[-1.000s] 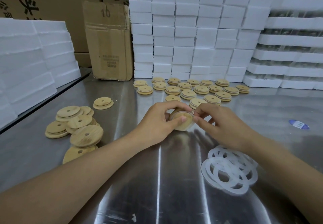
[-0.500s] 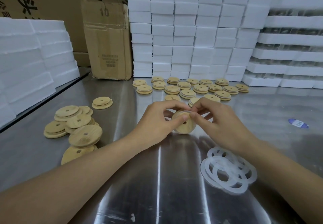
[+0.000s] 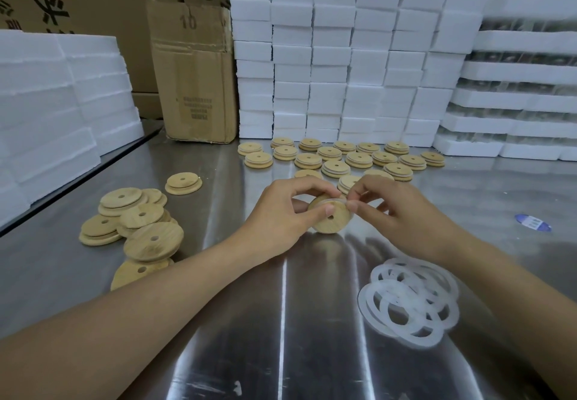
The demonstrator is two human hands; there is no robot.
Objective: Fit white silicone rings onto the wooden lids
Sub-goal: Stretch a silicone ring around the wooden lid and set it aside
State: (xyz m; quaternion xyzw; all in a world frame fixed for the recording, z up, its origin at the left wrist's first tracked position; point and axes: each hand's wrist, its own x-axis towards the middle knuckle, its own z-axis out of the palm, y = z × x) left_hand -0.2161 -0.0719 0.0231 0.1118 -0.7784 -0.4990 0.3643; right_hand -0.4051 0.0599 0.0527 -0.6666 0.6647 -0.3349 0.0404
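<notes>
Head view, widest first: steel bench [image 3: 218,321], walled at the back by stacked white foam blocks [image 3: 343,56], with a worn cardboard box [image 3: 193,72] standing at their left. Along the far edge, rows of ringed lids [image 3: 331,153], thin white bands showing at their rims. To the left, a loose heap of bare lids [image 3: 140,221]. Near right, a tangle of loose silicone rings [image 3: 409,299] lying flat on the steel.

Mid-bench, between heap and tangle: left hand [image 3: 281,212] curled round one wooden lid [image 3: 331,218], thumb pressed on its face beside the centre hole, fingers behind. Right hand [image 3: 402,212] pinching the white ring [image 3: 335,201] at the lid's upper right edge.

Against a second ago: lid tipped up from lying nearly flat in the fingers to standing on edge, face and hole turned toward the camera; lower rim touching the bench or just above it, hard to tell which. Ring seen then as a pale loop around the face, now only as a thin band across the top rim. Probably means seating nearly done, with the last stretch being worked into place. Both hands engaged, so not yet one for the finished rows. Heap and tangle unchanged.
</notes>
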